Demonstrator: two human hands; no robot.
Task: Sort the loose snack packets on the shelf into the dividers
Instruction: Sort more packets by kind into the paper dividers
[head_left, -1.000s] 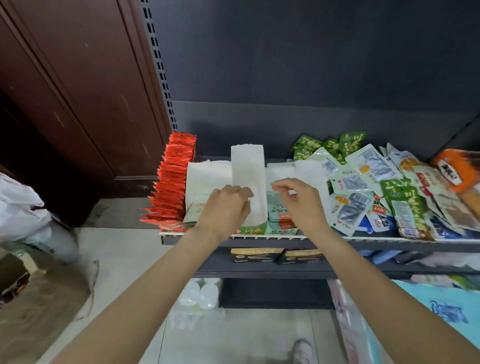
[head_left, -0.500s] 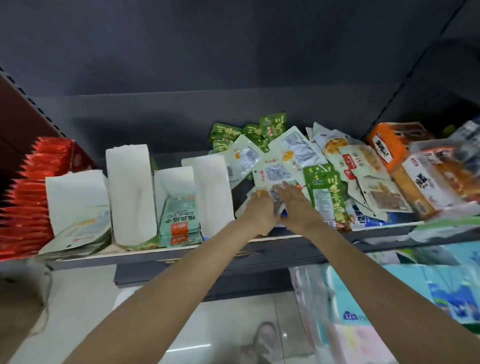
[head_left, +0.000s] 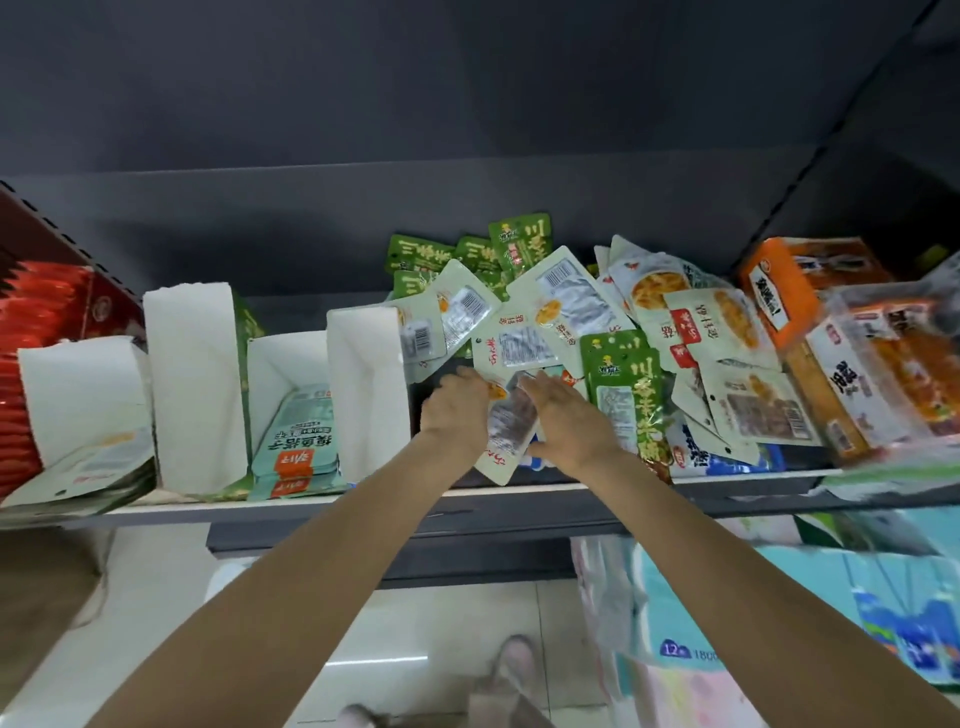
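Observation:
My left hand (head_left: 456, 413) grips the left edge of a pale snack packet with a clear window (head_left: 506, 434) at the front of the shelf (head_left: 519, 492). Flat on that packet's right side rests my right hand (head_left: 569, 418), fingers straight. Behind and to the right lies a loose heap of pale packets (head_left: 566, 306) and green packets (head_left: 623, 395). White paper dividers (head_left: 195, 384) stand to the left. One compartment holds teal packets (head_left: 301, 441); the leftmost one holds pale packets (head_left: 88, 475).
Red packets (head_left: 31, 338) stand packed at the far left. Orange boxes (head_left: 795, 280) crowd the shelf's right end, with blue packets (head_left: 717, 457) in front. Below are a lower shelf, wrapped tissue packs (head_left: 779, 597), a cardboard box (head_left: 36, 597) and my shoe (head_left: 511, 660).
Both hands left the dividers and moved right to the loose heap. They now have a pale packet between them at the shelf front. My view swung right.

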